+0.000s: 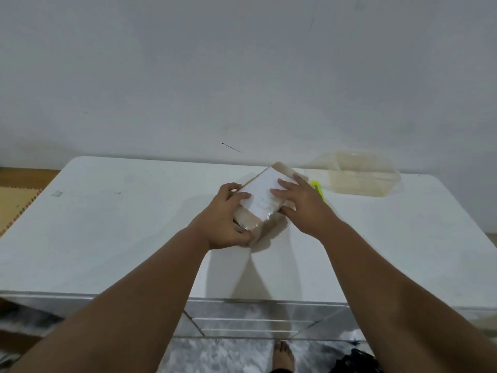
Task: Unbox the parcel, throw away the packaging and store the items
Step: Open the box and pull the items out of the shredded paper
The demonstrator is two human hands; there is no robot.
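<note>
A small brown cardboard parcel [262, 200] with a white shipping label on top, wrapped in clear tape, rests on the white table [121, 232] near its far middle. My left hand [228, 220] grips the parcel's near left corner, fingers curled over its top edge. My right hand [298, 204] lies on the parcel's right side, fingers spread flat across the label and thumb against its near right edge. A yellow-green tool [318, 190], possibly a cutter, lies just right of the parcel, mostly hidden by my right hand.
A clear plastic container [357, 175] stands at the table's back right against the white wall. A small scrap of tape [57, 193] lies at the far left. A bare foot [283, 355] and a black bag [357, 363] show below the table's front edge.
</note>
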